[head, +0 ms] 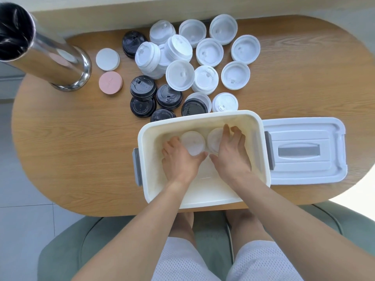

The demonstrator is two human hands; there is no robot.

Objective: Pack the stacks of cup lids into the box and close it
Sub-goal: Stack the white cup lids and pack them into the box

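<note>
A white open box (203, 117) with grey side latches stands at the table's near edge. Both my hands are inside it. My left hand (180, 159) grips a stack of white lids (192, 141) on the box floor. My right hand (231, 153) wraps around a second stack of white lids (215, 138) right beside the first. The box's lid (304, 151), white with a grey handle, lies flat just right of the box. Behind the box stand several white lid stacks (209, 51) and several black lid stacks (143, 88).
A shiny metal cylinder (46, 51) rises at the back left of the oval wooden table (81, 149). A pink disc (110, 83) and a white disc (107, 59) lie next to it. A green chair (67, 246) is under me.
</note>
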